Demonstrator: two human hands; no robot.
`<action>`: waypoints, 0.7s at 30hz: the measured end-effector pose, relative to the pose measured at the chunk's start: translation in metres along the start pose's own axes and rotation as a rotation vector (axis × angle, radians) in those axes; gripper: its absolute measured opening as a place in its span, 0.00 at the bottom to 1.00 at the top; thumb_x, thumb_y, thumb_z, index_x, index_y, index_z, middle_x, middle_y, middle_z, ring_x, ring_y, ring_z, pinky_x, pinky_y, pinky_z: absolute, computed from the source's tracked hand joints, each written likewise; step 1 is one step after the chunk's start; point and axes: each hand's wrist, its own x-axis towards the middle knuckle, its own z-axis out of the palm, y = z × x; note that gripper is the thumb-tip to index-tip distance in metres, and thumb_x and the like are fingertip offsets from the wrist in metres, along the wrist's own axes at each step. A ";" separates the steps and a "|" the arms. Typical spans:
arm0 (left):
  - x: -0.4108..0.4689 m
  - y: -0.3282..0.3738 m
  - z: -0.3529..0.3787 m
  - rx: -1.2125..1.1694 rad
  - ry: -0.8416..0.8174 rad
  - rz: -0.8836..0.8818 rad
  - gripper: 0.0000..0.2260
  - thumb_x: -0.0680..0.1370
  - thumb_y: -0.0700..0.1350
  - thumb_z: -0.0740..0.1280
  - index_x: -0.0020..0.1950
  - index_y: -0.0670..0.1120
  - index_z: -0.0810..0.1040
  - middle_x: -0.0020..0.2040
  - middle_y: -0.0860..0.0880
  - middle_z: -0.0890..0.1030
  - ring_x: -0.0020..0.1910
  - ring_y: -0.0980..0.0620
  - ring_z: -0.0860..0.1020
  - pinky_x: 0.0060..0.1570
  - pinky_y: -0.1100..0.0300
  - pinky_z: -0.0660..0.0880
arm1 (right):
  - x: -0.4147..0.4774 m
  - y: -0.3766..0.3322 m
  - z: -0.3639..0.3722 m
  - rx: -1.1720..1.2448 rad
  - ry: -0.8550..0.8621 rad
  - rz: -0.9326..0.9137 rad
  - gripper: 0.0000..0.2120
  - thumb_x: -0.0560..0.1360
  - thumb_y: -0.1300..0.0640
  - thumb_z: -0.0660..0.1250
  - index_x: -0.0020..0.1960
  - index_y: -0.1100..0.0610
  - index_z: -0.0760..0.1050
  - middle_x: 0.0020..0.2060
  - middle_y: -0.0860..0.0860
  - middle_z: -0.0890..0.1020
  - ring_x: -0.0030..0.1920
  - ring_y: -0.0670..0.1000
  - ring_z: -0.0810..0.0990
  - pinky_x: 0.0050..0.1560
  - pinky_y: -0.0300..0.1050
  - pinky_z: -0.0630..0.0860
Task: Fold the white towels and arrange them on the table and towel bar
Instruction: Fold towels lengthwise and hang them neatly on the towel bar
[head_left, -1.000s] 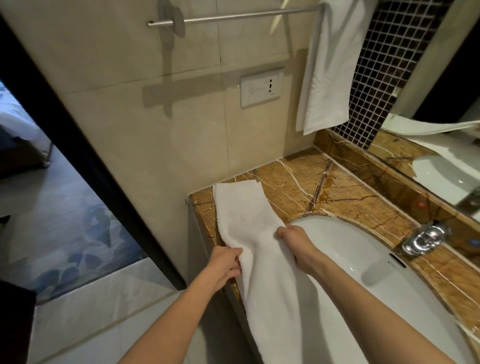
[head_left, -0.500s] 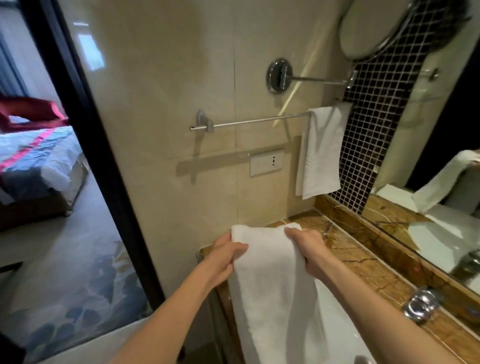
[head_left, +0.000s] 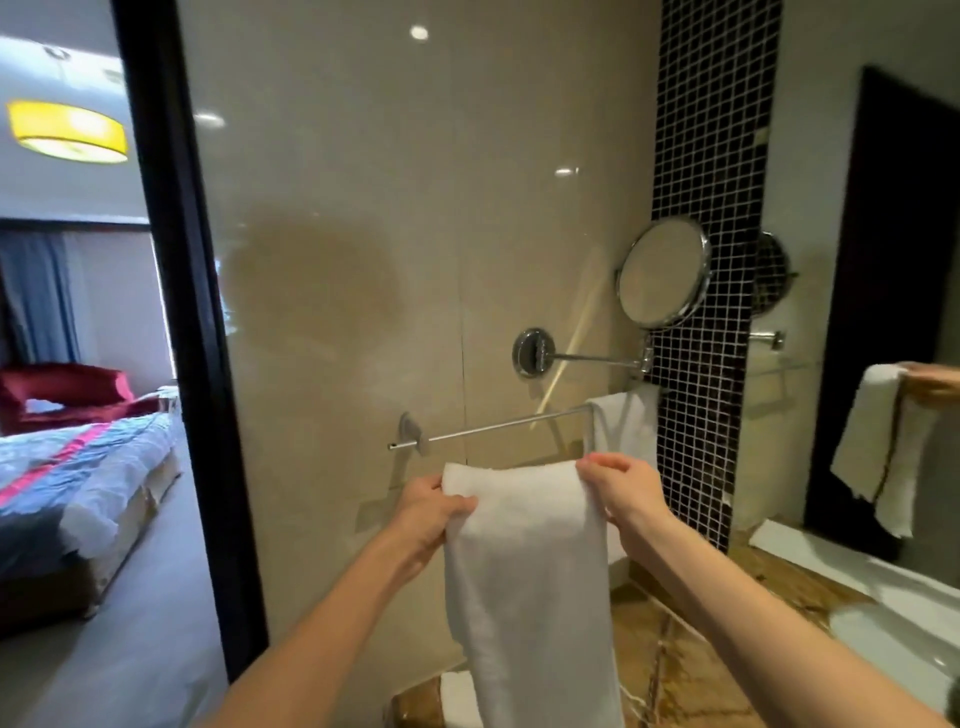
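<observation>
The long folded white cotton towel has been raised from the left edge of the brown marble counter since a second ago. It now hangs with its top edge just below the straight chrome towel bar. The left hand pinches its top left corner and the right hand grasps its top right corner. A second white hanging towel drapes over the bar's right end.

Long white towel, top edge level, just below chrome towel bar.
</observation>
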 end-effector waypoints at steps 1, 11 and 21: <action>0.001 0.008 -0.001 -0.010 -0.006 0.018 0.12 0.72 0.28 0.67 0.54 0.36 0.79 0.44 0.42 0.84 0.38 0.48 0.82 0.37 0.58 0.79 | 0.000 -0.009 0.002 -0.003 -0.006 -0.017 0.10 0.73 0.63 0.71 0.54 0.61 0.79 0.43 0.56 0.81 0.43 0.53 0.79 0.47 0.49 0.77; 0.010 0.065 -0.016 -0.034 -0.099 0.091 0.22 0.72 0.31 0.68 0.65 0.40 0.74 0.57 0.42 0.81 0.52 0.43 0.81 0.38 0.56 0.78 | -0.003 -0.069 0.021 -0.001 -0.050 -0.162 0.13 0.73 0.68 0.69 0.56 0.60 0.78 0.50 0.54 0.79 0.45 0.51 0.78 0.41 0.43 0.74; 0.024 0.147 -0.001 -0.061 -0.169 0.252 0.27 0.72 0.24 0.60 0.68 0.44 0.71 0.52 0.47 0.80 0.45 0.48 0.79 0.34 0.60 0.77 | 0.024 -0.148 0.032 0.014 -0.036 -0.318 0.13 0.75 0.69 0.65 0.57 0.57 0.79 0.48 0.49 0.76 0.42 0.49 0.77 0.38 0.46 0.77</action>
